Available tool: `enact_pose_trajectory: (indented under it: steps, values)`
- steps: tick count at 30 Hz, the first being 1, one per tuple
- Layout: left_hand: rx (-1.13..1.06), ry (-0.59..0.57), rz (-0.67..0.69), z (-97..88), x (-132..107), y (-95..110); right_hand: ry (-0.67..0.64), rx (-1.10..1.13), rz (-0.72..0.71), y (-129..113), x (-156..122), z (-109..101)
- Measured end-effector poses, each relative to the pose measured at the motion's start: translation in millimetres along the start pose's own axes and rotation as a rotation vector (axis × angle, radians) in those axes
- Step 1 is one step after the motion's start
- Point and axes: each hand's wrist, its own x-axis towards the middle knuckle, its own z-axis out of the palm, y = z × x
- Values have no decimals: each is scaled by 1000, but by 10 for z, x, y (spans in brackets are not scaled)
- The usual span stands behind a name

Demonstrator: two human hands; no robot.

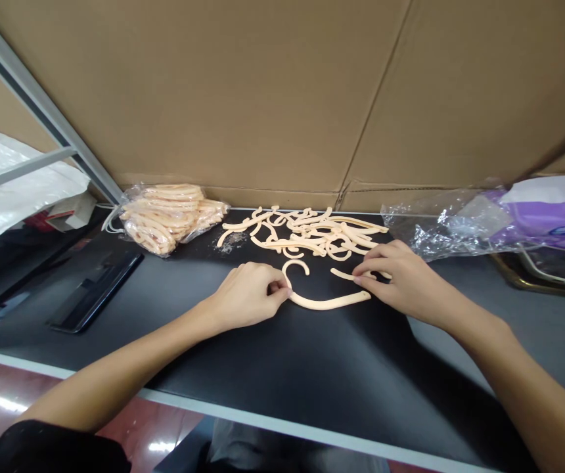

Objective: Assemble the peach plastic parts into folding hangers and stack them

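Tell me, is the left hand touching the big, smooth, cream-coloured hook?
Touching. The head view shows the left hand pinching the smooth, cream-coloured hook near where its curl begins, with no gap between them.

The bare left hand [250, 295] pinches with thumb and fingers; apart from it, the bare right hand [401, 276] pinches too, fingertips toward it.

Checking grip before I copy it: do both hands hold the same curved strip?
No, the left hand pinches the hooked strip, while the right hand holds a separate strip.
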Motion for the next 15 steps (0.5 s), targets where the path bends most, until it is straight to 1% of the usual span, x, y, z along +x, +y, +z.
enact_pose_trajectory:
  steps: [3,5,8,11,15]
  values:
    - [52,-15,5,24,-6,-8,-11,13,16,-30,11,-32]
    - [97,-4,24,37,-16,-6,-46,34,22,-55,16,-59]
    - [158,12,93,51,-27,-7,-148,74,30,-112,15,-102]
    - [214,-23,164,60,-22,-17,-232,121,62,-204,3,-143]
    - [278,-44,202,59,-6,-18,-336,173,107,-314,-11,-183]
